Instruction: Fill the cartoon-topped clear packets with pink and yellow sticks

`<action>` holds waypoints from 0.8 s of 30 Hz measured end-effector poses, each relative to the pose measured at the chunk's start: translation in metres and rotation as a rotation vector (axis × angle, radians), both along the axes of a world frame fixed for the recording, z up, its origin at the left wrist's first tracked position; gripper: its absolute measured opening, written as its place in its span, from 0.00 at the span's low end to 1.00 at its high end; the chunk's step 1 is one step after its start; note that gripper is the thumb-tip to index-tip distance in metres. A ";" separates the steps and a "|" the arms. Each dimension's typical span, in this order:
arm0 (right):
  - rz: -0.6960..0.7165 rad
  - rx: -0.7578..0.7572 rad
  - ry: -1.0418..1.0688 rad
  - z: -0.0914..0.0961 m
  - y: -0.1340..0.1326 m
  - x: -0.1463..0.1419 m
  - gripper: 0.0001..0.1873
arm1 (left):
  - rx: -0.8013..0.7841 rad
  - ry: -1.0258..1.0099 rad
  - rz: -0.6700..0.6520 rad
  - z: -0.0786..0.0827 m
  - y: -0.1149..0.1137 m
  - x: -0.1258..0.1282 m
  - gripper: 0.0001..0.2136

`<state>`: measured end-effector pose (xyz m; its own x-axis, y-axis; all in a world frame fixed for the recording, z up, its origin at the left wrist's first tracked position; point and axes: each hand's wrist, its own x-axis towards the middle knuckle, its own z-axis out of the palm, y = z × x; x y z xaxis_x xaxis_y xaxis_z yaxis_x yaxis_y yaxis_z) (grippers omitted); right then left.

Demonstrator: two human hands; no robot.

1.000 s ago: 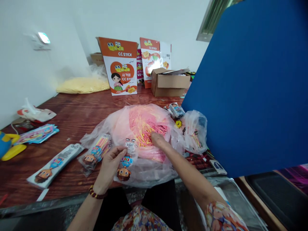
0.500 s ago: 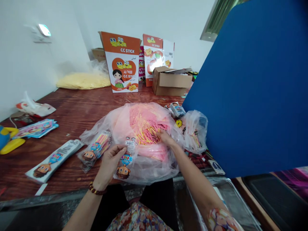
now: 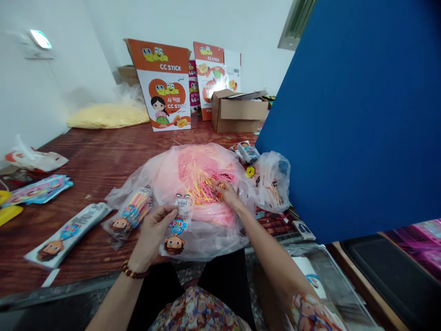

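Observation:
A large clear plastic bag (image 3: 144, 168) lies open before me, heaped with thin pink and yellow sticks (image 3: 203, 188). Fingers and thumb of my left hand (image 3: 155, 234) pinch the upper part of a clear printed pouch (image 3: 175, 236), which has a cartoon face, a barcode label and no sticks visible inside. At the right side of the heap, my right hand (image 3: 229, 195) has its fingers closed among the sticks; how many it grips is hidden. Left of my left hand rests a pouch filled with sticks (image 3: 132, 209). A stack of flat pouches (image 3: 69, 234) lies farther left.
A smaller clear bag (image 3: 274, 179) with sticks stands at the right, near small packs (image 3: 246, 151). Behind are printed cartons (image 3: 167, 87), an open cardboard box (image 3: 239, 115) and a yellow bag (image 3: 106, 116). A tall blue panel (image 3: 358, 128) borders the right. Tissues (image 3: 37, 161) lie left.
The whole view has shifted slightly, so everything appears farther left. My left hand still holds the pouch, and the fingers of my right hand have curled a little more among the sticks.

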<state>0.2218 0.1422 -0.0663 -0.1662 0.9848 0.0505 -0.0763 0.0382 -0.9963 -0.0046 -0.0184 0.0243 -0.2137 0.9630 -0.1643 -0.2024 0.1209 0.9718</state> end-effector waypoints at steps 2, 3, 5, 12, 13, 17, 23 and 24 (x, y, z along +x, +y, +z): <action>0.018 -0.009 -0.017 -0.001 0.001 -0.005 0.08 | -0.015 -0.022 0.004 -0.003 0.000 0.000 0.18; 0.025 0.011 -0.042 -0.002 0.002 -0.007 0.06 | -0.022 -0.035 0.003 -0.004 -0.001 -0.001 0.18; 0.024 0.062 -0.109 -0.002 0.002 -0.011 0.05 | -0.027 -0.051 0.000 -0.005 -0.001 -0.002 0.18; 0.088 -0.088 0.034 -0.002 0.000 -0.015 0.14 | -0.007 -0.001 0.014 -0.002 -0.003 -0.008 0.18; 0.083 -0.088 0.061 -0.001 0.000 -0.014 0.13 | -0.009 0.005 0.014 -0.003 -0.003 -0.009 0.18; 0.048 -0.029 0.010 0.000 0.000 -0.014 0.12 | -0.023 -0.007 0.000 -0.006 -0.005 -0.010 0.18; 0.034 -0.072 -0.094 -0.008 0.001 -0.015 0.15 | -0.018 -0.043 -0.019 -0.003 -0.005 -0.007 0.17; 0.036 -0.061 -0.097 -0.009 0.001 -0.014 0.14 | -0.018 -0.041 -0.022 -0.001 -0.005 -0.007 0.17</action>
<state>0.2076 0.1434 -0.0750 -0.2024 0.9789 -0.0274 0.0199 -0.0238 -0.9995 -0.0113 -0.0233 0.0235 -0.1854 0.9642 -0.1894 -0.2388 0.1427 0.9605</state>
